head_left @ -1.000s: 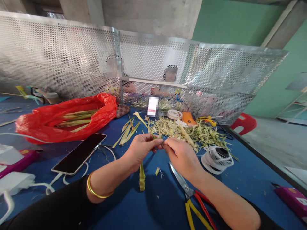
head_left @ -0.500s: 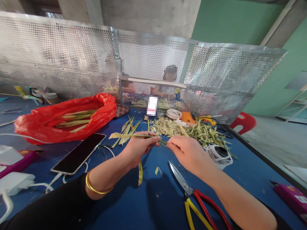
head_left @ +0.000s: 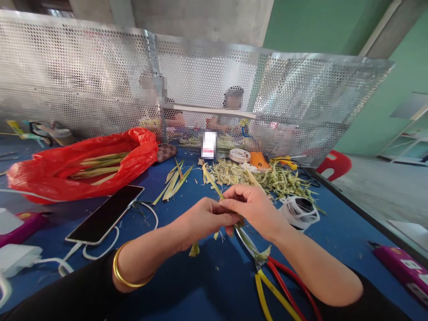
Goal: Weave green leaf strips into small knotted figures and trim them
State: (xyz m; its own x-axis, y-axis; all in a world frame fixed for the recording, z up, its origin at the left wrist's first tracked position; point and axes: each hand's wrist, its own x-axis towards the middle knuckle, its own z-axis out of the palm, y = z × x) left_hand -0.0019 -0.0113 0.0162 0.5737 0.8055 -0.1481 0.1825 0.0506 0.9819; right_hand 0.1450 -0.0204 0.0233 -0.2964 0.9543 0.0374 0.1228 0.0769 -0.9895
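Note:
Close together over the blue table, my left hand [head_left: 202, 220] and my right hand [head_left: 257, 209] both pinch a green-yellow leaf strip [head_left: 213, 182]. One length of it points away toward the back, while a curled pale end [head_left: 263, 255] hangs on the near side, over the scissors. Where the fingers meet, the strip is mostly hidden. Below them lie scissors [head_left: 260, 267] with one red and one yellow handle, blades pointing away, partly covered by my hand and the leaf. A short leaf piece [head_left: 194, 248] shows under my left hand.
Left stands a red plastic bag [head_left: 43, 171] of long leaves, near a phone [head_left: 106, 214] with a white cable. Loose leaf strips [head_left: 174, 183], a pile of shredded leaves [head_left: 281, 180] and a white thread spool [head_left: 301, 211] lie beyond my hands. A perforated metal screen [head_left: 207, 76] stands behind.
My hands have come together, the left moving right and lower. The leaf strip has turned from lying sideways to running away from me, its pale end now near the scissors.

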